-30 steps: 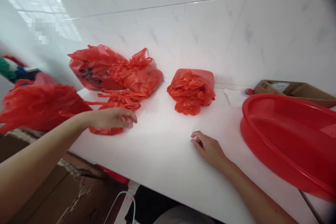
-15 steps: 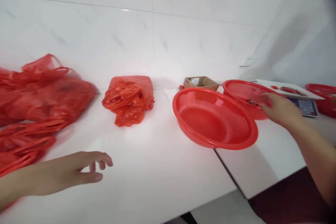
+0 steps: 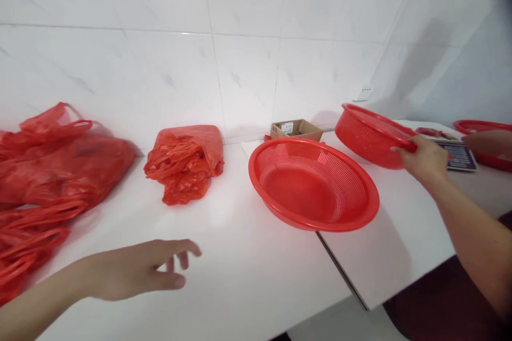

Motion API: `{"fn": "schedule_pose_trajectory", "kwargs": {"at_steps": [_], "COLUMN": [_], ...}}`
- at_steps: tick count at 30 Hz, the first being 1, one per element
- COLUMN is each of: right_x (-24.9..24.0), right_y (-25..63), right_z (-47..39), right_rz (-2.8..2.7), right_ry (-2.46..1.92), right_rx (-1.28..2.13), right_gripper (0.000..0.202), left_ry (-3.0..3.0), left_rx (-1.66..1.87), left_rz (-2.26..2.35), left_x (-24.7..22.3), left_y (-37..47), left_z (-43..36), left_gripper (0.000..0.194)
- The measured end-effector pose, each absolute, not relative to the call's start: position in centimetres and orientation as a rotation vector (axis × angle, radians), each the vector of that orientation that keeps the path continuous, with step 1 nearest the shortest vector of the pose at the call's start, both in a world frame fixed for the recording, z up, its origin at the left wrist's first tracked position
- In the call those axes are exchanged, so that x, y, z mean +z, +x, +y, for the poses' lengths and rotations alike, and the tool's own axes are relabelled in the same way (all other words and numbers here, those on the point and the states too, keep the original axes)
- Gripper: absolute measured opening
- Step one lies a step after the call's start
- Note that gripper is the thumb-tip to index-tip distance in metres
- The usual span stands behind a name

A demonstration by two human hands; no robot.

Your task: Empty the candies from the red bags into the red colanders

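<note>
My right hand (image 3: 426, 160) grips the near right rim of a red plastic colander (image 3: 374, 141), which is tilted with its rim raised; its inside is hidden from view. A wider red colander (image 3: 304, 186) stands beside it, nearer to me, with nothing seen inside. Over the white table (image 3: 224, 272) hovers my left hand (image 3: 140, 269), its fingers apart and holding nothing. Beyond that hand sits a crumpled pile of red plastic bags (image 3: 186, 162).
More red plastic bags (image 3: 64, 165) fill the left side. Against the tiled wall is a small cardboard box (image 3: 296, 129). On the right lie a scale (image 3: 458, 155) and another red basket (image 3: 468, 127), with another person's hand (image 3: 490, 144) over it. A seam (image 3: 340, 266) divides the tables.
My right hand has closed on the farther colander's rim, and that colander is now lifted and tilted. My left hand has shifted right. Another person's hand has appeared at far right.
</note>
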State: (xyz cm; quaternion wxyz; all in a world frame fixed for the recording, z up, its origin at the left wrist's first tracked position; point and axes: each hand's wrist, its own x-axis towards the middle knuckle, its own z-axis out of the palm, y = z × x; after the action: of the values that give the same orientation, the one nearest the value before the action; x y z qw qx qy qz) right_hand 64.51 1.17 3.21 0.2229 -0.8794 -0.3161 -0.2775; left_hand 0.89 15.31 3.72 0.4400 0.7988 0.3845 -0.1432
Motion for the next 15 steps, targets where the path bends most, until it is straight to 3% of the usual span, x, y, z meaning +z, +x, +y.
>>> {"fn": "schedule_pose_trajectory", "kwargs": {"at_steps": [3, 5, 7, 10, 15], "right_x": [5.5, 6.9, 8.1, 9.4, 9.6], "right_y": [62.0, 58.9, 54.9, 48.5, 40.2], "right_z": [0.2, -0.7, -1.6, -3.0, -4.4], "right_rz": [-0.852, -0.873, -0.933, -1.065, -1.311], "right_ry": [-2.333, -2.2, -2.021, -1.774, -1.549], "right_rx": [-0.887, -0.982, -1.012, -0.853, -0.521], "right_gripper": [0.044, 0.04, 0.036, 0.036, 0.027], "left_ry": [1.8, 1.593, 1.389, 1.233, 1.255], "left_rx": [-0.149, 0.092, 0.321, 0.547, 0.621], "left_rz": [0.849, 0.843, 0.86, 0.784, 0.622], "left_x": [2.6, 1.5, 0.4, -1.3, -4.3], "left_y": [5.9, 10.1, 14.4, 20.3, 25.4], "left_z": [14.9, 14.7, 14.6, 14.0, 12.2], "left_gripper": [0.078, 0.085, 0.082, 0.062, 0.053]}}
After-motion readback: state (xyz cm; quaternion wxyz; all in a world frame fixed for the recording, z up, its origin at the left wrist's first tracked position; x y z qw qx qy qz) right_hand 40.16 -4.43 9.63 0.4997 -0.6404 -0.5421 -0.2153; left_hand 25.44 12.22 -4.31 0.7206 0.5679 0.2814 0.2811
